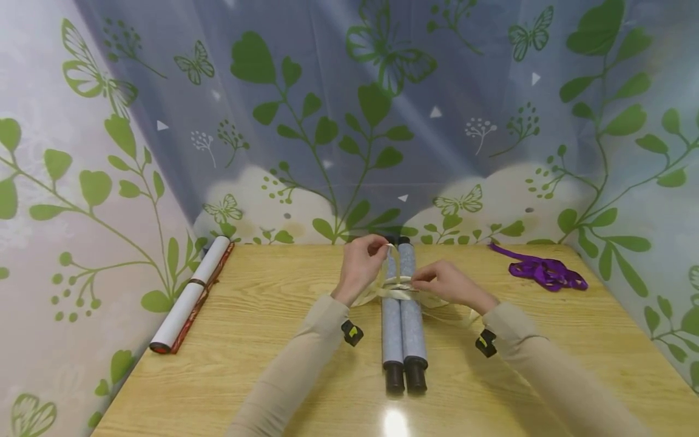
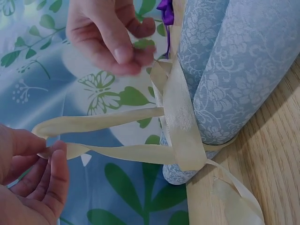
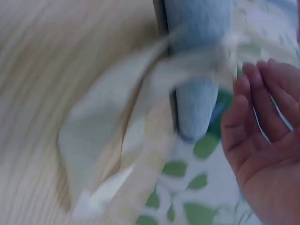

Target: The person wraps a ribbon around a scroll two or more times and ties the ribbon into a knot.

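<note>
Ribbon [image 1: 401,295], cream and shiny, runs crosswise around the middle of two blue scrolls [image 1: 413,334], with looser lengths spreading to both sides. The scrolls lie side by side on the wooden table [image 1: 262,309], touching, their long axis running from the person toward the back; dark knobs [image 1: 394,377] cap the near ends, and the far ends reach close to the table's back edge. The left hand [image 1: 358,267] pinches a raised loop of the ribbon between thumb and fingers, two strands leading down to the band. The right hand [image 1: 450,285] is just beside the band with fingers loosely bent, grasping nothing that shows. Wide stretches of tabletop separate the pair from either side edge, and bare wood continues in front of the knobs. A white scroll [image 1: 191,294] lies slanted along the left edge, bound at its middle, with a red strip beside it. A purple ribbon [image 1: 548,271] is heaped near the back right corner. Behind the back edge hangs a leaf-patterned curtain [image 1: 306,139].
</note>
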Demonstrator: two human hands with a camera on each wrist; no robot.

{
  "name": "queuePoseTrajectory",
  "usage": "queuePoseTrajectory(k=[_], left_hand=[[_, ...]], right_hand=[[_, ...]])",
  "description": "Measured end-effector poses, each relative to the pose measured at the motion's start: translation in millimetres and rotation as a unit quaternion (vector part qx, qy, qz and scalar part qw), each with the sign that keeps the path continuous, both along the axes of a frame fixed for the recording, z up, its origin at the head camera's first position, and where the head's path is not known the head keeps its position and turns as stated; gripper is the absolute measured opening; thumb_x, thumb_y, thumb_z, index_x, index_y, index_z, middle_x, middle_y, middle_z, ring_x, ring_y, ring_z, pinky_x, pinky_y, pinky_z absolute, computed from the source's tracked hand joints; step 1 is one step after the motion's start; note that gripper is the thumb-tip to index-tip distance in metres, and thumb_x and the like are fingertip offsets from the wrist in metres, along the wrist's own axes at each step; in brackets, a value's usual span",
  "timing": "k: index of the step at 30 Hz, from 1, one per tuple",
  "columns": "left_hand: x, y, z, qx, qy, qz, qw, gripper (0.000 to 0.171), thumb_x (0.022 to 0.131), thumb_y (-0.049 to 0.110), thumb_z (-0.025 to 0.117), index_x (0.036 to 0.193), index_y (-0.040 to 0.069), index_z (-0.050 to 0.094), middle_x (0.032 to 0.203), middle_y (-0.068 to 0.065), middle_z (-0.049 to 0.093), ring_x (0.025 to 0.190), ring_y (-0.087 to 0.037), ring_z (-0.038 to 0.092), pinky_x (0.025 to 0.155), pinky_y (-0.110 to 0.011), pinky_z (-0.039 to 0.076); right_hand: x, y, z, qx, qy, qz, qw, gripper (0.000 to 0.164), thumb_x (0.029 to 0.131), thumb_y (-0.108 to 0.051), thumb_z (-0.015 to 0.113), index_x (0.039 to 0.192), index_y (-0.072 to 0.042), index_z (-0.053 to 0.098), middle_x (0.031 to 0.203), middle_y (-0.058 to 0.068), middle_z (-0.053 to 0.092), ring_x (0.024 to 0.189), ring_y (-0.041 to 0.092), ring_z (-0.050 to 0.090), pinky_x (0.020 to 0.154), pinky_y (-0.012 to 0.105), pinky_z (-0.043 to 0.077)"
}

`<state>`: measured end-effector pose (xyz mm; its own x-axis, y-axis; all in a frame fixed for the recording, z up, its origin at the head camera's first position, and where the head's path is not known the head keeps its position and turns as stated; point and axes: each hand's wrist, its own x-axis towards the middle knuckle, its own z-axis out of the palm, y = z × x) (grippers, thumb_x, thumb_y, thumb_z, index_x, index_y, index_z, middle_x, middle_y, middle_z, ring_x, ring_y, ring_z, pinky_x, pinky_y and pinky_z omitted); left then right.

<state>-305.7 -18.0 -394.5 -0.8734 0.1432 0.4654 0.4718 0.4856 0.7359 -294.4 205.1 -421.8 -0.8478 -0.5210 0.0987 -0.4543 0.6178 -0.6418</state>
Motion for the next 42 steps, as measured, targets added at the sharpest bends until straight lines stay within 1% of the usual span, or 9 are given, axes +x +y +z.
queuePoseTrajectory(k=[4,7,11,13,21,26,33,37,42], left_hand=[[0.5,0,1.8,0.002,0.000,-0.003,1.0000,0.014,0.095,0.014,0.063,0.100,0.008,0.074,0.090,-0.004,0.074,0.077,-0.013,0.069,0.071,-0.026,0.056],[0.5,1,3.3,0.002,0.004,-0.004,1.0000,0.015,0.095,0.014,0.063,0.101,0.007,0.074,0.091,-0.004,0.074,0.077,-0.014,0.069,0.071,-0.027,0.056],[0.1,2,3.5,0.001,0.004,-0.001,1.0000,0.015,0.095,0.014,0.063,0.101,0.006,0.074,0.091,-0.005,0.074,0.078,-0.015,0.069,0.071,-0.026,0.055],[0.5,2,2.7,0.001,0.004,-0.004,1.0000,0.016,0.095,0.014,0.063,0.102,0.005,0.074,0.091,-0.005,0.074,0.078,-0.015,0.069,0.071,-0.026,0.056],[0.7,0,2.5,-0.004,0.009,-0.002,0.9999,0.016,0.096,0.013,0.061,0.102,0.008,0.074,0.092,-0.004,0.075,0.078,-0.014,0.069,0.071,-0.026,0.056],[0.5,1,2.6,0.006,0.005,0.002,1.0000,0.015,0.095,0.013,0.063,0.102,0.007,0.075,0.090,-0.004,0.074,0.076,-0.013,0.068,0.067,-0.024,0.054],[2.7,0,2.5,0.014,-0.004,0.002,0.9999,0.015,0.095,0.014,0.063,0.102,0.007,0.075,0.085,-0.002,0.073,0.073,-0.010,0.066,0.063,-0.022,0.052],[3.7,-1,2.1,0.011,-0.007,-0.003,0.9999,0.016,0.096,0.015,0.062,0.103,0.008,0.074,0.086,-0.002,0.073,0.072,-0.010,0.065,0.062,-0.022,0.052],[3.5,-1,1.1,0.008,-0.004,-0.007,0.9999,0.015,0.097,0.016,0.061,0.101,0.010,0.074,0.085,-0.002,0.073,0.073,-0.010,0.066,0.062,-0.022,0.052]], right_hand=[[5.3,-31,-6.7,0.056,0.078,0.001,0.995,0.020,0.093,-0.022,0.068,0.106,-0.009,0.075,0.098,0.004,0.074,0.087,0.018,0.066,0.076,0.037,0.054],[8.1,-47,-14.1,0.117,0.138,-0.015,0.983,0.022,0.089,-0.026,0.072,0.105,-0.010,0.075,0.094,0.002,0.073,0.081,0.016,0.064,0.070,0.035,0.053],[10.3,-57,-21.2,0.134,0.171,-0.020,0.976,0.020,0.089,-0.024,0.073,0.103,-0.011,0.076,0.092,0.002,0.074,0.078,0.015,0.065,0.065,0.032,0.053],[11.4,-58,-20.8,0.118,0.163,-0.015,0.979,0.017,0.091,-0.021,0.070,0.103,-0.011,0.077,0.094,0.003,0.075,0.080,0.015,0.068,0.068,0.032,0.054],[9.3,-28,-5.4,0.048,0.023,-0.011,0.999,0.026,0.099,-0.018,0.057,0.116,-0.004,0.072,0.093,0.007,0.072,0.064,0.009,0.052,0.059,0.027,0.044],[6.3,-2,-5.4,0.045,0.023,-0.003,0.999,0.023,0.098,-0.016,0.059,0.110,-0.003,0.073,0.090,0.006,0.072,0.066,0.007,0.056,0.060,0.026,0.047],[6.6,4,-6.8,0.127,0.108,-0.034,0.985,0.022,0.093,-0.012,0.058,0.107,-0.007,0.074,0.098,0.004,0.072,0.086,0.018,0.066,0.075,0.040,0.054],[10.9,-11,-9.6,0.134,0.160,-0.059,0.976,0.022,0.092,-0.020,0.057,0.103,-0.014,0.075,0.105,0.003,0.069,0.099,0.025,0.065,0.080,0.045,0.054],[14.5,-37,-13.9,0.139,0.243,-0.052,0.959,0.021,0.091,-0.037,0.066,0.088,-0.019,0.076,0.093,-0.001,0.068,0.087,0.019,0.063,0.070,0.038,0.054]])
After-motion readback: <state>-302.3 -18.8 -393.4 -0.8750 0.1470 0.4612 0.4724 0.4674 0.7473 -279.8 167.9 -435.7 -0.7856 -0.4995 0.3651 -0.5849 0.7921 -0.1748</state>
